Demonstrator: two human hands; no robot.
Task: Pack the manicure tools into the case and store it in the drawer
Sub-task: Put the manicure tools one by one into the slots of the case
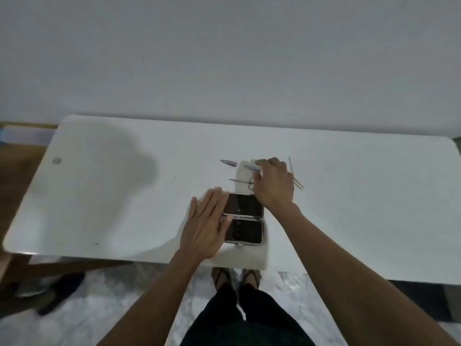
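Note:
An open black manicure case (245, 221) with a silver rim lies flat on the white table (124, 196), its two halves one behind the other. My left hand (208, 226) rests with straight fingers on the case's left edge. My right hand (273, 183) reaches just beyond the case and pinches a small metal clipper (252, 168). Small scissors (240, 181) lie under its fingers. Another metal clipper (228, 162) lies further back on the left. Thin metal picks (295, 177) lie right of my right hand.
The table stands against a plain grey wall. A small grey mark (57, 160) sits near the table's left end. Below the near edge I see my legs and sandalled feet on a marbled floor, and a dark shoe (62, 290) on the left.

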